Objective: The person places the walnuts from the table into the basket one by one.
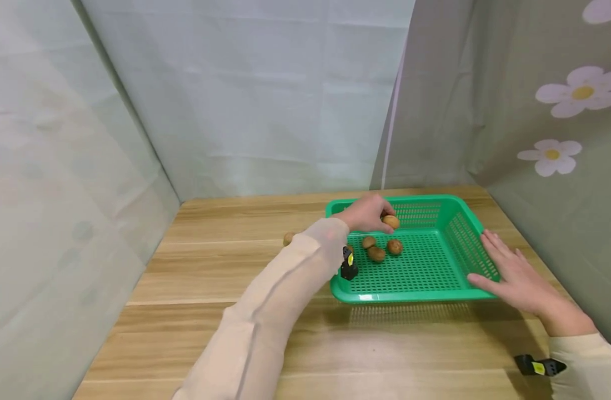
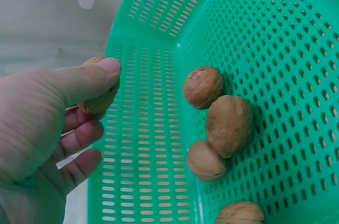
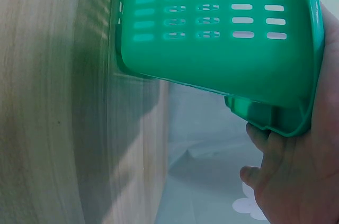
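Observation:
My left hand pinches a walnut between thumb and fingers, over the back left part of a green plastic basket. In the left wrist view, the thumb lies across this walnut while the lower fingers hang loosely bent. Several brown walnuts lie grouped on the basket floor below. At the basket's right front corner rests my right hand, fingers stretched along the side and thumb over the rim. The right wrist view shows the palm against the rim.
Another walnut sits on the wooden table left of the basket, partly behind the left sleeve. Pale cloth walls stand behind the table and at both sides, the right one printed with flowers.

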`<state>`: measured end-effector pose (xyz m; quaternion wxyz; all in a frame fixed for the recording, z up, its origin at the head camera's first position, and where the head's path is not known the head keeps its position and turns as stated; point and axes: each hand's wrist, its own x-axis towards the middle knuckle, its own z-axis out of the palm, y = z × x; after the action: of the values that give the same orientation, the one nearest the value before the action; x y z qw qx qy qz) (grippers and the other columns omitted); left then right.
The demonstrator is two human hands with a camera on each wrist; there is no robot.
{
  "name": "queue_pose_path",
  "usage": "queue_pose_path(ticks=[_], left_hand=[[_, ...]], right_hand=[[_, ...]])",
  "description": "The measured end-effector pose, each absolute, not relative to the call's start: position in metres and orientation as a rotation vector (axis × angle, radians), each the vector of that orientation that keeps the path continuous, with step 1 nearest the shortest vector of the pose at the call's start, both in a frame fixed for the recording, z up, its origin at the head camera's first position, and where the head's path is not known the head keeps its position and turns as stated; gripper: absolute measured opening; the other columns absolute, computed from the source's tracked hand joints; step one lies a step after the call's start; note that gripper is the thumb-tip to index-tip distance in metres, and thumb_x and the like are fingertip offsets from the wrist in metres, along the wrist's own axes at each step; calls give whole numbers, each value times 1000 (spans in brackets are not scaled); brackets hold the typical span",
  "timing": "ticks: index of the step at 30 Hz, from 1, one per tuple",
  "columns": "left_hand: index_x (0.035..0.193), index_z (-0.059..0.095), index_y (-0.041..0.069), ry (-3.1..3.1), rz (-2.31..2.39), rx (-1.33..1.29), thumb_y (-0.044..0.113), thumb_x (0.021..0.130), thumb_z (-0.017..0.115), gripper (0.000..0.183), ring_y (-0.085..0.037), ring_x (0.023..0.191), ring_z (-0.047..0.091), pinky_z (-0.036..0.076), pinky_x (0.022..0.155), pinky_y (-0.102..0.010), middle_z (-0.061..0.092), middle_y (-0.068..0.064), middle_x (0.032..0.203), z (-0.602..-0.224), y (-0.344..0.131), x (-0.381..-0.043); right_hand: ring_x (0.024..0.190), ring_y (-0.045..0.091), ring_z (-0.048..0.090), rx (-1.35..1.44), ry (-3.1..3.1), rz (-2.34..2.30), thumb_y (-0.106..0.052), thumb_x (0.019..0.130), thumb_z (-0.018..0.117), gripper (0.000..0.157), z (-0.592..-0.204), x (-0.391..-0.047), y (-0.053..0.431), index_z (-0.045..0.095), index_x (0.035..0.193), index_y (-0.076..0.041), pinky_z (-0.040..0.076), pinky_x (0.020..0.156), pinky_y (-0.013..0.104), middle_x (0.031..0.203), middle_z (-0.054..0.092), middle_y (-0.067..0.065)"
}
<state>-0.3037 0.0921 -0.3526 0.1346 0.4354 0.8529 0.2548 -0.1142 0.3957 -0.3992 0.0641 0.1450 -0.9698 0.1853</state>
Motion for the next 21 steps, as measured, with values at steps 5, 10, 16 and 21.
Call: queue_pose_path(ticks=[5,10,16,21], left_hand=[[103,70,17,2475,748,1207,28,85,75,21,-10,75,57,47,66,-23,65,8,88,-357,92,-300],[122,66,14,2522,763,1145,29,87,73,39,-6,99,58,47,81,-18,65,5,113,-360,91,-298],[127,63,12,2514,840,1148,32,88,71,44,-7,109,56,45,88,-18,63,4,122,-359,87,-300],[126,64,11,2546,905,1206,35,89,70,45,-8,108,57,46,87,-18,64,3,120,-347,72,-295]], right_hand=[[146,33,-3,415,-2934,582,-34,92,63,91,-397,-113,394,5,153,-1,-9,110,61,160,-3,11],[146,33,-2,406,-2941,591,-34,92,64,91,-395,-112,392,5,154,-2,-9,110,60,161,-3,9],[146,31,-2,394,-2946,596,-34,92,64,91,-395,-110,390,6,154,-2,-5,109,64,161,-2,10],[146,29,-4,393,-2947,605,-35,92,64,91,-397,-112,388,6,154,-2,-7,110,63,161,-2,11]])
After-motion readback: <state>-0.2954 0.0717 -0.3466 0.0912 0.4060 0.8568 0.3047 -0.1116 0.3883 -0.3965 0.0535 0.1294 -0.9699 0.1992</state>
